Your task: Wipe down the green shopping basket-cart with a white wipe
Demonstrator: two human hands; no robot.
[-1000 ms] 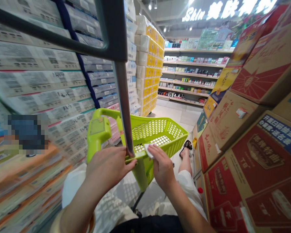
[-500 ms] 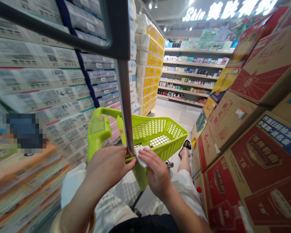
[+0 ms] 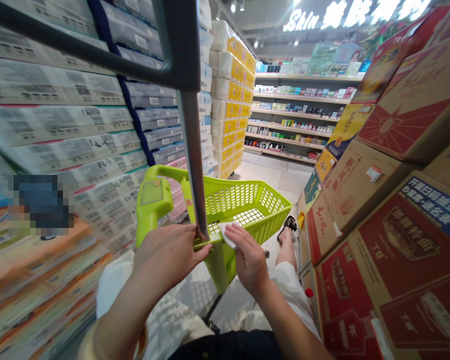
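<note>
A lime-green shopping cart (image 3: 262,232) with a perforated basket stands in front of me. From its near rim rises a metal pole (image 3: 192,150), leading up to a dark grey frame (image 3: 180,47). My left hand (image 3: 168,252) grips the rim beside the foot of the pole, its thumb along the near side and its fingertips hidden. In my right hand (image 3: 249,260) is a white tissue (image 3: 228,235), pressed under the fingers against the top of the rim, just right of the pole.
Stacked paper packs (image 3: 60,120) line the left side, with yellow-and-white packs (image 3: 232,100) further back. Cardboard cartons (image 3: 393,245) crowd the right, close to my leg (image 3: 286,252). Behind the cart, pale floor (image 3: 266,170) runs to stocked shelves (image 3: 300,115).
My right hand has slid the tissue to the right along the rim, away from the pole. My left hand keeps its hold in the same place.
</note>
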